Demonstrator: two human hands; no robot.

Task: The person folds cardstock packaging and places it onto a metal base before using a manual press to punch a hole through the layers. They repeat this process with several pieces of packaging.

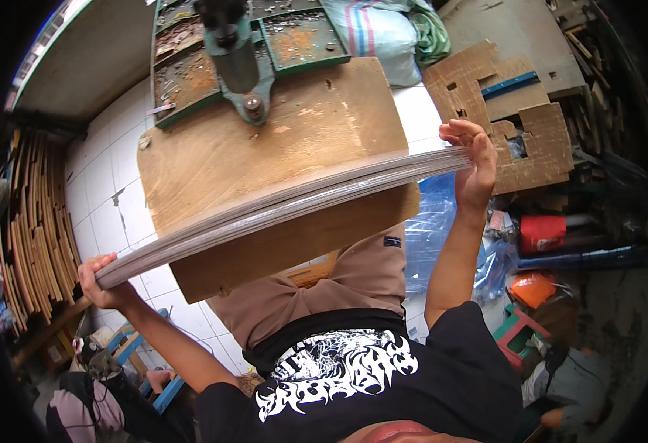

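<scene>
A long stack of thin, pale grey sheets [287, 198], seen nearly edge-on, spans the space in front of me above a wooden board [279, 140]. My left hand [101, 282] grips its left end, with fingers over the edge. At the other end, higher in the view, my right hand [474, 164] presses its palm and curled fingers against the sheets' edges. The stack slants down to the left and bows slightly. Beyond it, a green machine's base [254, 107] with a thick upright post [229, 55] rests on the board.
Green trays [302, 40] with small scraps flank the post. Cut brown boards [527, 148] lie at the right, near a white woven sack [375, 37]. Upright wooden strips [36, 229] line the left. Clear plastic [431, 244] lies under my right forearm. Other people are partly visible at both lower corners.
</scene>
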